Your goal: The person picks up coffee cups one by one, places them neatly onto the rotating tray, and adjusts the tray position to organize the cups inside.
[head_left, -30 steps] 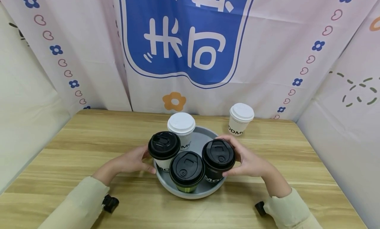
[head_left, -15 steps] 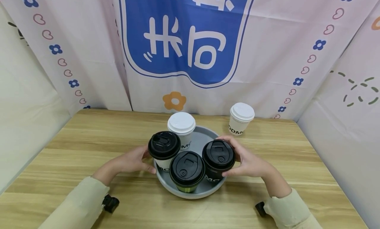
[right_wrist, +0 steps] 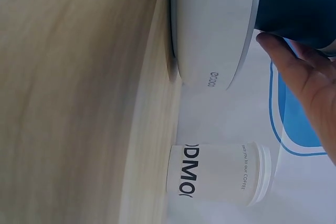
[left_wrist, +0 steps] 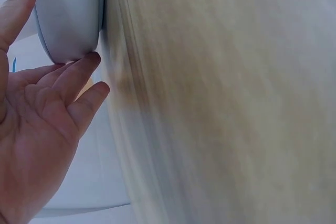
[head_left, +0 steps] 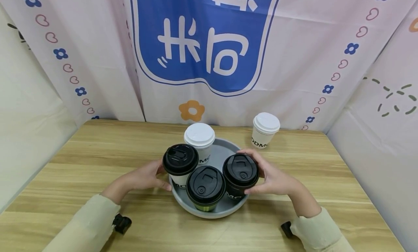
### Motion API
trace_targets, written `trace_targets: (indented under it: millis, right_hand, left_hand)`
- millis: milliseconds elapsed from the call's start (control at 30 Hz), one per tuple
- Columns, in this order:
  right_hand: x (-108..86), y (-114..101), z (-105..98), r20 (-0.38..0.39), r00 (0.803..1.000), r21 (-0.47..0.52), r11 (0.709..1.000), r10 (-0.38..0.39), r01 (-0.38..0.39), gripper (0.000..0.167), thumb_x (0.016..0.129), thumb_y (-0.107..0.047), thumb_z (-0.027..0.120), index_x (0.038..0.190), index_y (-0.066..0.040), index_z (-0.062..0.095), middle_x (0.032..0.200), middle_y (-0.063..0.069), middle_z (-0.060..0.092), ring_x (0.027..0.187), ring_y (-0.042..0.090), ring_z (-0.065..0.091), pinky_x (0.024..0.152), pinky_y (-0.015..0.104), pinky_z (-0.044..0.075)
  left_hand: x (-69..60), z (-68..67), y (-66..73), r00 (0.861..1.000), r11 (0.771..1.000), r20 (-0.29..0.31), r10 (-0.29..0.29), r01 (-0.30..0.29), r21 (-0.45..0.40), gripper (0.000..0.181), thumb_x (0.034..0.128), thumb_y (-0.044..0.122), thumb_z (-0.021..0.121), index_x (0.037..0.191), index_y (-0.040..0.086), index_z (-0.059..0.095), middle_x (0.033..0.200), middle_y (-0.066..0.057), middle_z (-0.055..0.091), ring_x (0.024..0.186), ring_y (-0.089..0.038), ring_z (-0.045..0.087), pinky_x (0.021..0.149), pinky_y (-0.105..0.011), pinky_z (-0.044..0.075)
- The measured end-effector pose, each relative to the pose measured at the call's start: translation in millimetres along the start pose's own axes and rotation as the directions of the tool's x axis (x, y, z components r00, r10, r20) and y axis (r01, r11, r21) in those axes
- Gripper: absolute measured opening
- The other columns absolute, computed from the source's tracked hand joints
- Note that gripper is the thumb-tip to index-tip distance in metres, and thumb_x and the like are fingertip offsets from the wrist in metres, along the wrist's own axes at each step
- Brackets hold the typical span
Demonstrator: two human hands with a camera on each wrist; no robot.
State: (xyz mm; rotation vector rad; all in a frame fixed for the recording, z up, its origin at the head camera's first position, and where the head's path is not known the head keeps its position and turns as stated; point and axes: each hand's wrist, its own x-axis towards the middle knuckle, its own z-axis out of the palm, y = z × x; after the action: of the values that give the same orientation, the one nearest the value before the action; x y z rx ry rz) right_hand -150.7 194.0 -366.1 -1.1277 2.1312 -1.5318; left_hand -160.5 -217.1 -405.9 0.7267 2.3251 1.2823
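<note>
A round grey tray [head_left: 213, 212] on the wooden table carries several lidded paper coffee cups. My right hand [head_left: 274, 177] grips the black coffee cup [head_left: 241, 172] at the tray's right side, thumb in front and fingers behind. In the right wrist view, fingertips touch this dark cup [right_wrist: 296, 9] just above the tray wall [right_wrist: 215, 30]. At the left, my left hand [head_left: 145, 176] rests against the tray's outer wall beside a white cup with a black lid [head_left: 180, 161]. The left wrist view shows its extended fingers [left_wrist: 79, 77] touching the tray [left_wrist: 68, 19].
A green cup with a black lid [head_left: 205, 188] stands at the tray's front, and a white-lidded cup [head_left: 200, 139] at its back. Another white cup [head_left: 265, 130] stands on the table [head_left: 114, 146] behind and right of the tray. A printed cloth [head_left: 209, 56] hangs behind.
</note>
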Motion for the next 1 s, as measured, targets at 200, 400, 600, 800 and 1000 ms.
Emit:
trace_targets:
  millis: [200, 400, 600, 800, 1000]
  right_hand:
    - [-1.6, 0, -1, 0.024, 1.0, 0.008, 1.0, 0.007, -0.008, 0.106, 0.074, -0.002, 0.085, 0.156, -0.013, 0.019, 0.149, 0.018, 0.04, 0.131, 0.012, 0.052, 0.103, 0.035, 0.055]
    - [-3.5, 0, -4, 0.037, 0.999, -0.003, 1.0, 0.01, -0.01, 0.11, 0.073, -0.001, 0.085, 0.158, -0.013, 0.015, 0.149, 0.016, 0.043, 0.133, 0.012, 0.05, 0.107, 0.034, 0.052]
    - [-7.2, -3, -12, 0.02, 1.0, -0.038, 0.999, -0.002, 0.003, 0.112, 0.071, 0.0, 0.086, 0.158, -0.015, 0.017, 0.152, 0.016, 0.04, 0.136, 0.013, 0.047, 0.112, 0.03, 0.046]
    - [-17.1, -4, -29, -0.026, 0.999, -0.098, 0.995, -0.032, 0.029, 0.108, 0.073, 0.001, 0.084, 0.158, -0.012, 0.018, 0.153, 0.016, 0.04, 0.136, 0.018, 0.048, 0.113, 0.028, 0.043]
    - [-28.6, -4, -52, -0.111, 0.993, -0.144, 0.989, -0.044, 0.028, 0.101, 0.075, 0.013, 0.076, 0.157, -0.005, 0.02, 0.152, 0.016, 0.042, 0.136, 0.017, 0.049, 0.109, 0.019, 0.041]
  left_hand:
    - [-0.5, -0.2, -0.2, 1.0, 1.0, 0.001, 0.009, -0.009, 0.004, 0.09, 0.0788, 0.024, 0.085, 0.151, 0.002, 0.035, 0.153, -0.021, 0.043, 0.142, -0.045, 0.037, 0.118, -0.063, 0.031]
    - [-0.7, -0.1, 0.5, 1.0, 1.0, -0.002, 0.007, -0.007, 0.013, 0.092, 0.0787, 0.026, 0.084, 0.152, 0.003, 0.034, 0.154, -0.02, 0.041, 0.143, -0.045, 0.036, 0.118, -0.063, 0.031]
    - [-1.0, 0.0, 1.2, 1.0, 1.0, -0.002, -0.003, 0.003, 0.024, 0.093, 0.0785, 0.027, 0.084, 0.152, 0.004, 0.033, 0.155, -0.02, 0.041, 0.143, -0.044, 0.036, 0.118, -0.062, 0.031]
    - [-0.8, -0.4, 3.0, 1.0, 1.0, 0.008, -0.009, 0.009, 0.016, 0.095, 0.0788, 0.027, 0.084, 0.154, 0.004, 0.031, 0.156, -0.021, 0.038, 0.144, -0.045, 0.034, 0.118, -0.063, 0.03]
    - [-0.2, -1.3, 3.2, 1.0, 1.0, 0.017, -0.006, 0.006, 0.003, 0.093, 0.079, 0.025, 0.084, 0.153, 0.004, 0.032, 0.156, -0.02, 0.039, 0.144, -0.044, 0.035, 0.118, -0.063, 0.03]
